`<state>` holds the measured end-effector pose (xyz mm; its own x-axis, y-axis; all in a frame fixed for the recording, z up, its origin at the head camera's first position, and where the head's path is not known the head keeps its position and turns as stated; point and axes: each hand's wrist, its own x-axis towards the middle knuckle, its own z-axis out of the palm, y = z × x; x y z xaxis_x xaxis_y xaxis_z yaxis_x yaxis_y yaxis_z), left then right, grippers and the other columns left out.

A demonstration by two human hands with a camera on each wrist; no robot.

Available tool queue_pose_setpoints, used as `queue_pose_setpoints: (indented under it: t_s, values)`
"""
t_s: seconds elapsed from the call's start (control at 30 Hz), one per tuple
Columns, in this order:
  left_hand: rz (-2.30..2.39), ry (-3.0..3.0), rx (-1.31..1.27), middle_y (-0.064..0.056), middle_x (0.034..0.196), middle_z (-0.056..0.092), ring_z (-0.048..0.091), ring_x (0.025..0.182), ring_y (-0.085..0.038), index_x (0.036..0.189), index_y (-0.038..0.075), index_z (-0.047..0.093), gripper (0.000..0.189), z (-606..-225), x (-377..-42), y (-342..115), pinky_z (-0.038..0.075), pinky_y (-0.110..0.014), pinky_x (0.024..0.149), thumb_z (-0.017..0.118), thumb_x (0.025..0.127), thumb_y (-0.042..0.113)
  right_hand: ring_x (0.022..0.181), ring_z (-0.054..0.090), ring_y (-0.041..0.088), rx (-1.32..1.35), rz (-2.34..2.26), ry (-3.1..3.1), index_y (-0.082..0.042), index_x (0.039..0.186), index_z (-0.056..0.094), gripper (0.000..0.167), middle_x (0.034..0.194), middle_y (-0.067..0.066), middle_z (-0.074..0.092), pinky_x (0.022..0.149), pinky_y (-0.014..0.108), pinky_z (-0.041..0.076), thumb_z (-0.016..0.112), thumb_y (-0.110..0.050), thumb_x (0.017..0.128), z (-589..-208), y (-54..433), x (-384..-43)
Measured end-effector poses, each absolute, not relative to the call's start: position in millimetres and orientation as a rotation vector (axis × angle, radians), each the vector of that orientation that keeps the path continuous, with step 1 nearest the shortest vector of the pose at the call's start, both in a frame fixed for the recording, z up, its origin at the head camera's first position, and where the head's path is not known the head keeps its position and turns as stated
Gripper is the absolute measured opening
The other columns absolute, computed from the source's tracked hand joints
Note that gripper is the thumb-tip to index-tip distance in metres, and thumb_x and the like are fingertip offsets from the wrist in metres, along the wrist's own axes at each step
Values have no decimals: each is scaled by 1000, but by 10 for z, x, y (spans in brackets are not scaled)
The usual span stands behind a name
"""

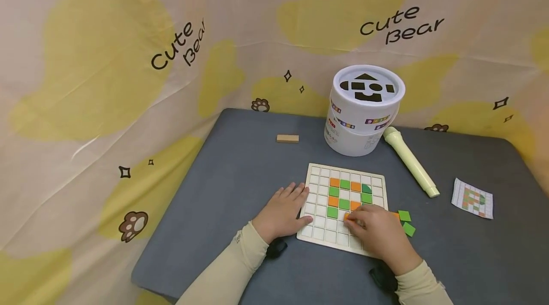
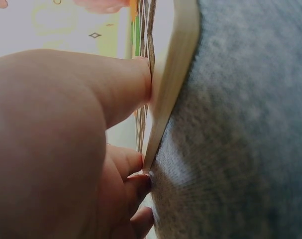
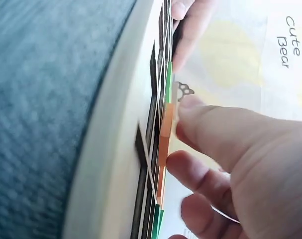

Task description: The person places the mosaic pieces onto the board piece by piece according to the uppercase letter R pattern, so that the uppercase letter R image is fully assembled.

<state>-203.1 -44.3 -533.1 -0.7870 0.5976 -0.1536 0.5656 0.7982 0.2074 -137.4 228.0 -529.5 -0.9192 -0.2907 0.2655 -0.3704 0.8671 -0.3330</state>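
A square white-grid board (image 1: 318, 223) with a pale wooden rim lies on the table, carrying orange and green square tiles and a dark green tile (image 1: 366, 188) with a rounded side. My left hand (image 1: 283, 212) rests flat at the board's left edge, fingers spread; in the left wrist view its thumb (image 2: 126, 82) touches the board's top. Over the lower middle of the board, my right hand (image 1: 379, 233) pinches an orange square tile (image 1: 346, 217) between thumb and finger. The right wrist view has that orange tile (image 3: 165, 137) low at the grid; the right hand covers cells behind it.
Two loose green tiles (image 1: 404, 216) and a partly hidden orange tile lie right of the board. A small pattern card (image 1: 472, 198) is farther right. Behind stand a white bucket (image 1: 364, 124) with shape holes, a pale yellow stick (image 1: 411, 162) and a wooden block (image 1: 287, 138).
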Motion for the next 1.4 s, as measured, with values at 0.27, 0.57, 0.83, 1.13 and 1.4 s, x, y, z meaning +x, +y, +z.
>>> queue_pose_setpoints:
  t_s: [0.27,0.57,0.83,1.13,1.4]
  values:
    - [218,2777,910,-6,174,28,23,161,-29,169,9,32,79,-5309,-2024,-432,23,-49,128,54,108,54,94,68,17,708,536,-2802,-18,108,87,25,105,-5,73,80,39,60,91,-9,85,-5323,2303,-1355]
    - [246,2777,912,-9,174,26,21,161,-31,169,9,30,81,-5362,-2047,-441,21,-51,128,57,108,54,99,65,24,766,374,-2804,-15,115,85,26,114,0,76,82,42,57,88,-14,89,-5341,2326,-1350]
    - [268,2782,917,-10,174,27,22,161,-32,169,8,31,83,-5389,-2070,-448,23,-53,128,58,107,55,105,68,28,673,546,-2827,-14,117,84,23,120,5,75,88,48,58,81,-12,94,-5283,2494,-1354]
    - [281,2764,911,-9,174,27,22,161,-32,169,8,31,82,-5392,-2055,-451,23,-53,128,58,107,54,103,68,35,124,674,-2948,-5,123,79,24,123,16,71,79,54,56,72,-9,101,-5128,3252,-1270]
    - [264,2775,921,-9,175,26,22,161,-31,169,8,30,82,-5369,-2073,-440,22,-53,128,57,107,55,85,63,28,-93,598,-3017,-7,118,79,27,118,18,68,65,44,50,66,-7,94,-5115,3495,-1242]
